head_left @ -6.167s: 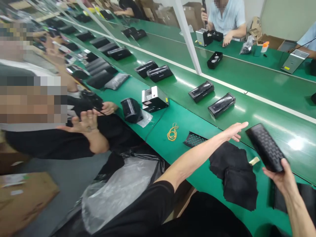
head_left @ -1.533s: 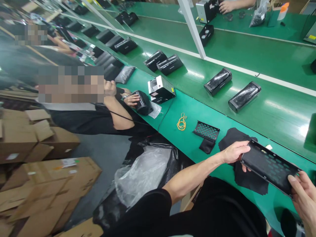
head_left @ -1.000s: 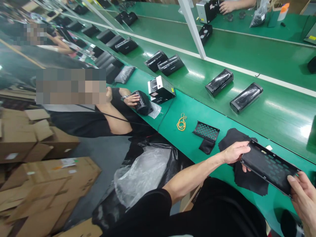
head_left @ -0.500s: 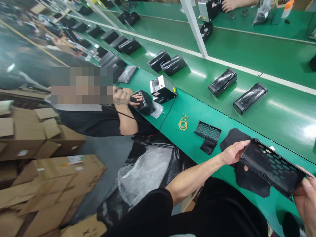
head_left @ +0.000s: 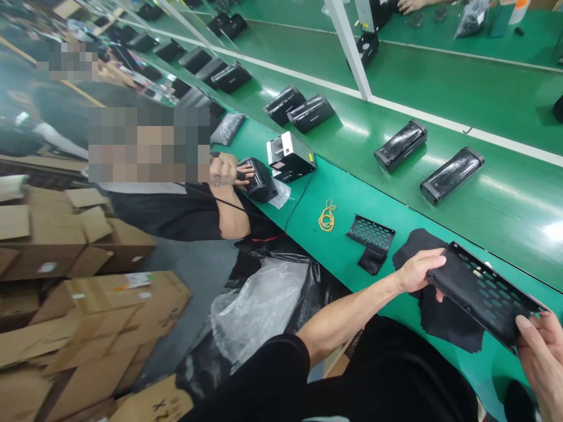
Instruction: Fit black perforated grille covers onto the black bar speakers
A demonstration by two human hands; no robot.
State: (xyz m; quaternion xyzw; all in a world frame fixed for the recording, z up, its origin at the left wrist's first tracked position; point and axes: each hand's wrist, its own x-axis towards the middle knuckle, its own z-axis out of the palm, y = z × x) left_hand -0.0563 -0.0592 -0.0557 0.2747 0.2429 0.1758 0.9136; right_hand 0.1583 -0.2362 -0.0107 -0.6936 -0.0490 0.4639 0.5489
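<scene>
A black perforated speaker grille (head_left: 479, 296) is held between both hands over the green bench, its hollow side towards me. My left hand (head_left: 417, 271) grips its left end, thumb on the edge and fingers underneath. At the right end, my right hand (head_left: 541, 343) has its thumb pressed on the inner face and the fingers behind. Beneath the grille lies a pile of black cloth sheets (head_left: 453, 331), partly covered by it. Left of the pile, a second grille (head_left: 372, 232) rests on the bench with a small black cloth piece (head_left: 372, 259) against it.
Yellow rubber bands (head_left: 326, 217) and a white-and-black box device (head_left: 290, 155) are on the bench. Black speakers (head_left: 453, 174) line the green belt. A co-worker (head_left: 176, 211) sits at left, holding another speaker (head_left: 259, 180). Cardboard boxes (head_left: 127, 316) and plastic bags (head_left: 259, 310) are below.
My right thumb has moved from the grille's end edge onto its inner face. The grille has tilted slightly. The speakers nearest me on the belt have shifted slightly right in view.
</scene>
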